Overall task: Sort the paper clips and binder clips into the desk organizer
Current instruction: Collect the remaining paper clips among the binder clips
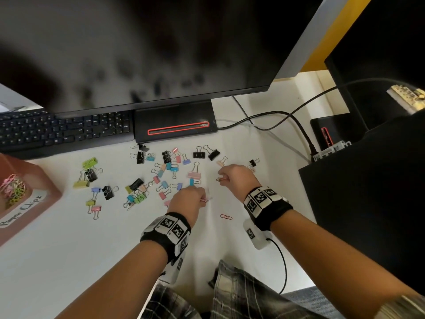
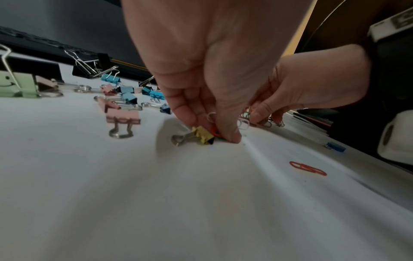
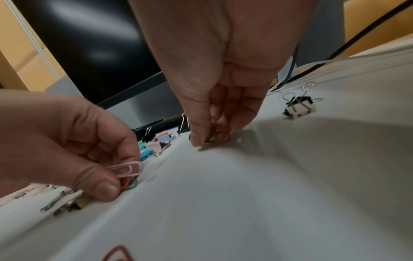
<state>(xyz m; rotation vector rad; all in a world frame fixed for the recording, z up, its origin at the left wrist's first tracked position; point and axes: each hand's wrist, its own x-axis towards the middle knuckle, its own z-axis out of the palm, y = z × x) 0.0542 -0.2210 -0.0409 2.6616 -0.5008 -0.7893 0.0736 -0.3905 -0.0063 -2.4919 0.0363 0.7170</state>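
Many coloured and black binder clips [image 1: 161, 173] lie scattered on the white desk. My left hand [image 1: 195, 198] pinches a bunch of paper clips [image 2: 212, 123], pink and orange among them, with its fingertips down at the desk beside a yellow binder clip [image 2: 202, 135]. My right hand [image 1: 226, 177] pinches several paper clips [image 3: 218, 137] just above the desk. A red paper clip [image 1: 226, 217] lies loose between my wrists. The brown desk organizer [image 1: 46, 203] stands at the far left, with coloured paper clips [image 1: 12, 187] in its labelled compartment.
A keyboard [image 1: 57, 132] and the monitor base [image 1: 174, 123] border the far side of the clips. Cables [image 1: 264, 120] run at the right, toward a black box [image 1: 368, 203]. A black binder clip [image 3: 299, 104] lies just right of my right hand.
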